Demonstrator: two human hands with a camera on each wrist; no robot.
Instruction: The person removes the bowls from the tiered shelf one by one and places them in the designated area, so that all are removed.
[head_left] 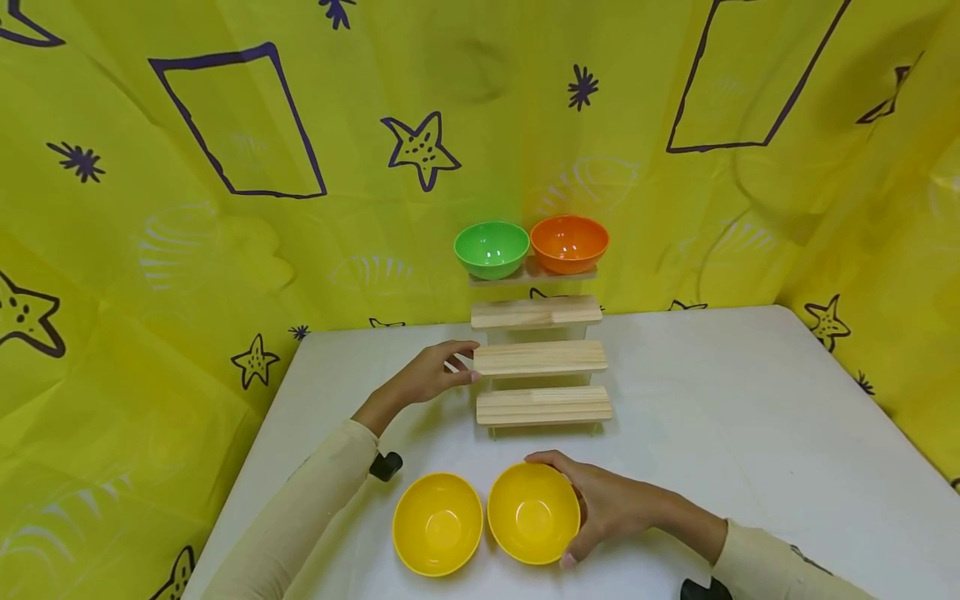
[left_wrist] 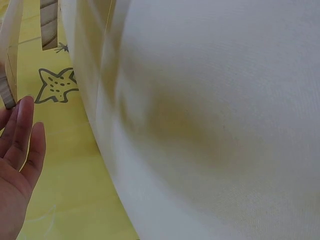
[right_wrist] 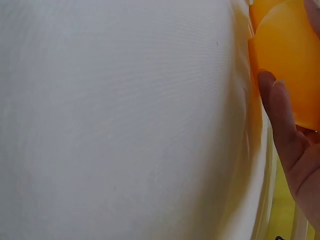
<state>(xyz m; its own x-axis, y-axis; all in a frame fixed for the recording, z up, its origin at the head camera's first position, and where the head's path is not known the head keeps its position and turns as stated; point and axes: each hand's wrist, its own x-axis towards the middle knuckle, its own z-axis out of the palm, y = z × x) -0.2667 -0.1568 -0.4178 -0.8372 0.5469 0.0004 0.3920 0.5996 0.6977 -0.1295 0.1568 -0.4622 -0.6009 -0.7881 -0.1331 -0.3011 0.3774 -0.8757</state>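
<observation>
A stepped wooden stand (head_left: 540, 358) rises at the middle of the table, with several light plank steps. My left hand (head_left: 427, 373) grips the left end of one middle step, thumb at its front corner and fingers at its back corner. In the left wrist view the fingertips (left_wrist: 27, 105) meet the plank's edge. Near the front, a yellow bowl (head_left: 532, 533) sits upright while my right hand (head_left: 618, 500) holds its right side, thumb near and fingers around the far rim. Just left of it stands a second yellow bowl (head_left: 437, 525), a small gap between them.
On the top step, a green bowl (head_left: 491, 246) and an orange bowl (head_left: 570, 242) stand side by side. A white cloth covers the table (head_left: 712, 417). Yellow patterned curtain (head_left: 360, 250) hangs along the back and both sides, close behind the stand.
</observation>
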